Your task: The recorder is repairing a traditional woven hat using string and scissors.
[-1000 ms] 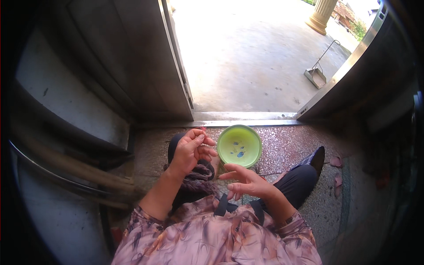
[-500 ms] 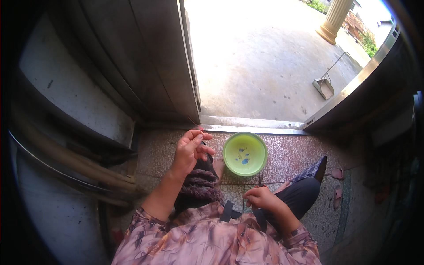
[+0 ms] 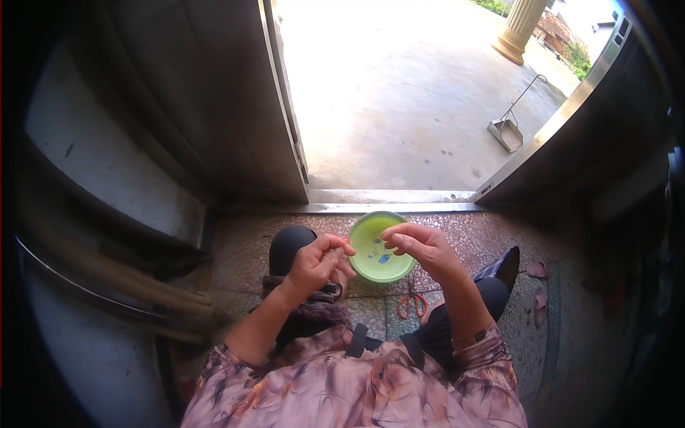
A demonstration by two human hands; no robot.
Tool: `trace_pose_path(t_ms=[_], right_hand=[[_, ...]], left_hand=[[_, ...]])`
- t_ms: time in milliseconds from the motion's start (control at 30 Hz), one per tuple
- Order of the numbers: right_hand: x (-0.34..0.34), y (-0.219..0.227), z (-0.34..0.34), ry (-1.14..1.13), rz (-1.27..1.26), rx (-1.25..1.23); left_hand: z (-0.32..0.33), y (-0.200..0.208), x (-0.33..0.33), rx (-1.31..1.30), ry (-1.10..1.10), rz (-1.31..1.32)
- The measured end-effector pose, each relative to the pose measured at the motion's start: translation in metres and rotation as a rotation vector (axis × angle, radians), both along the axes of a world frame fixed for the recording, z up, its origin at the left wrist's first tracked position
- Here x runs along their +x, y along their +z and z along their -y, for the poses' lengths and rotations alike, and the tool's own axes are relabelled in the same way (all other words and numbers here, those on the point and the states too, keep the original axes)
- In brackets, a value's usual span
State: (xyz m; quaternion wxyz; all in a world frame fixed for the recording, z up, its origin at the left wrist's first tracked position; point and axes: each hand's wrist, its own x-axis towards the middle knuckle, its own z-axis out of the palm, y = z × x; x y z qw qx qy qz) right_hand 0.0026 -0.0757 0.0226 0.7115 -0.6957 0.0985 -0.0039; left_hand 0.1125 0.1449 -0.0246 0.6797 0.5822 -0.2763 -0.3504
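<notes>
My left hand (image 3: 319, 265) is raised by the left rim of a light green plastic basin (image 3: 362, 268), thumb and fingertips pinched together. My right hand (image 3: 425, 250) hangs over the basin's right side, also in a pinch. Whatever either pinch holds is too small to make out. The basin stands on the floor between my feet, with blue marks on its inside bottom. Below it lie scissors with red handles (image 3: 412, 306). A dark purple-brown, ruffled knitted or yarn-like piece (image 3: 325, 308) lies along my left leg, partly hidden by my left forearm.
Ahead is a metal door sill (image 3: 392, 207), with a dark door panel (image 3: 235, 107) at the left. Outside on the concrete stands a long-handled dustpan (image 3: 506, 135), near a column (image 3: 519, 32). Pink slippers (image 3: 539, 299) lie on the right.
My right hand has risen from near my lap to over the basin. My left hand has moved down and right, closing in on it. The view has shifted slightly; the scissors' handles now show.
</notes>
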Motion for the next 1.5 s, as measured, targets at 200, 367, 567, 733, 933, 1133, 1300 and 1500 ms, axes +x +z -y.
trace_pose_path(t_ms=[200, 367, 567, 733, 933, 1133, 1300, 1500], right_hand=[[0.032, -0.014, -0.013, 0.077, -0.184, 0.076], [0.036, -0.007, -0.028, 0.189, -0.160, 0.055], [0.034, -0.018, -0.025, 0.067, -0.058, 0.205], [0.030, 0.008, -0.018, -0.094, 0.022, 0.329], [0.015, 0.038, -0.001, -0.267, 0.224, 0.338], [-0.024, 0.062, 0.010, -0.242, 0.499, 0.334], [-0.072, 0.081, 0.020, -0.234, 0.645, 0.318], [-0.148, 0.086, 0.053, -0.349, 0.761, 0.366]], left_hand=[[0.006, 0.017, -0.016, 0.069, -0.041, 0.187], [0.005, 0.011, -0.017, 0.058, -0.047, 0.230], [0.006, 0.017, -0.015, 0.174, -0.095, 0.028], [0.002, 0.005, -0.009, 0.152, -0.117, -0.130], [-0.001, -0.005, 0.000, 0.131, -0.046, -0.192], [0.002, -0.014, 0.012, 0.126, 0.068, -0.205], [-0.002, -0.013, 0.023, 0.096, 0.191, -0.270], [-0.011, -0.018, 0.038, 0.011, 0.303, -0.329]])
